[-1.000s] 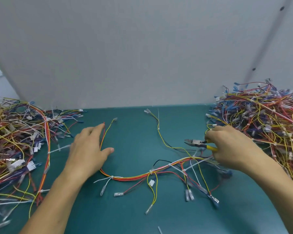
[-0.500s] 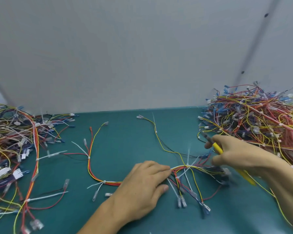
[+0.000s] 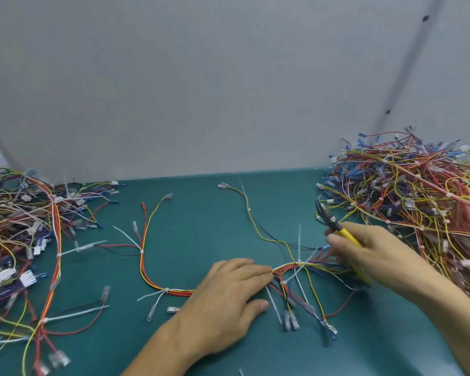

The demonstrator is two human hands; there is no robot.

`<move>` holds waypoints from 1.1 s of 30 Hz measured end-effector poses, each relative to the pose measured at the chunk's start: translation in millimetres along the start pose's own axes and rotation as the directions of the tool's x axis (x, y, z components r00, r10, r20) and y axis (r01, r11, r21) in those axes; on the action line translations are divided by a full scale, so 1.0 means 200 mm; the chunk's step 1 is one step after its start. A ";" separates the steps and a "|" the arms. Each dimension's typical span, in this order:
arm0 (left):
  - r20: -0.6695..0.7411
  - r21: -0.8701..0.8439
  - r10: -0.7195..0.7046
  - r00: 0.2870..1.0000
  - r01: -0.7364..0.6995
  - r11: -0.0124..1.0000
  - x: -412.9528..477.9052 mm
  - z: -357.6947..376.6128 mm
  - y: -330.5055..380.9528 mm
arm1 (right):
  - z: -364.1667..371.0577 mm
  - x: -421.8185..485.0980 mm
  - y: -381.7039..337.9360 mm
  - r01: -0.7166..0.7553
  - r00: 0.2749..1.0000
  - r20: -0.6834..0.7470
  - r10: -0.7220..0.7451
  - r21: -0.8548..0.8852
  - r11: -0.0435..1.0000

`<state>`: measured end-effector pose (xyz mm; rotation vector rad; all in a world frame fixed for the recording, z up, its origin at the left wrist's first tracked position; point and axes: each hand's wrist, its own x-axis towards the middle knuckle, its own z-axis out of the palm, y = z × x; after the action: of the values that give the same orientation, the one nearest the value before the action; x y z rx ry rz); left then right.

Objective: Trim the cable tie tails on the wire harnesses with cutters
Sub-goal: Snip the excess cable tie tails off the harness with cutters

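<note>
A wire harness (image 3: 147,270) of red, yellow and black wires lies spread across the green table, tied in places with white cable ties. One long tie tail (image 3: 299,244) stands upright between my hands. My left hand (image 3: 228,299) lies flat on the harness with its fingers straight, pressing the wires down just left of that tie. My right hand (image 3: 369,256) grips the yellow-handled cutters (image 3: 330,221), whose dark jaws point up and away, to the upper right of the tie tail.
A big heap of harnesses (image 3: 418,194) fills the right side of the table. Another heap (image 3: 19,240) covers the left side. A grey wall panel (image 3: 201,90) rises right behind the table (image 3: 201,218). A cut tie scrap (image 3: 240,372) lies near the front edge.
My left hand slid from the harness's left end to its middle and pressed down. My right hand turned the cutters so their jaws point up and away.
</note>
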<state>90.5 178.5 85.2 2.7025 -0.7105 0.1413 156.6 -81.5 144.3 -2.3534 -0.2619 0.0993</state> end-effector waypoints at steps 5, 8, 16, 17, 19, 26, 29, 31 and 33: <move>0.016 -0.160 -0.037 0.999 0.039 0.986 -0.01 -0.02 -0.02 | -0.02 -0.02 -0.02 -0.026 0.991 -0.127 0.043 0.132 0.991; 0.005 -0.165 -0.039 0.999 0.039 0.986 -0.02 -0.02 -0.01 | -0.04 -0.03 0.00 -0.094 0.982 -0.138 0.126 0.215 0.972; -0.012 -0.106 -0.040 0.999 0.039 0.994 -0.03 -0.03 0.00 | -0.07 -0.07 0.00 -0.002 0.999 0.041 0.005 -0.062 0.998; -0.019 -0.113 -0.040 0.999 0.038 0.993 -0.03 -0.03 0.00 | -0.06 -0.07 0.01 0.014 0.998 0.060 -0.007 -0.111 0.994; -0.031 -0.131 -0.040 0.999 0.036 0.991 -0.04 -0.04 0.00 | -0.06 -0.07 0.00 0.028 0.996 0.085 -0.011 -0.201 0.979; -0.096 -0.237 -0.053 0.994 0.029 0.971 -0.04 -0.06 0.00 | -0.05 -0.07 0.01 0.159 0.986 0.127 -0.105 -0.574 0.803; -0.206 -0.364 -0.118 0.971 0.036 0.931 -0.03 -0.09 0.01 | -0.06 -0.06 0.01 0.180 0.984 0.103 -0.148 -0.605 0.775; -0.281 -0.463 -0.210 0.937 0.059 0.884 0.00 -0.13 0.02 | -0.06 -0.07 0.01 0.201 0.979 0.103 -0.175 -0.599 0.775; -0.274 -0.561 -0.289 0.917 0.092 0.823 0.05 -0.18 0.03 | -0.07 -0.07 0.01 0.220 0.975 0.107 -0.194 -0.589 0.777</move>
<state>96.4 181.7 122.5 2.1063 -0.2975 0.3110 144.3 -95.2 152.6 -2.9349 -0.6549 -0.0553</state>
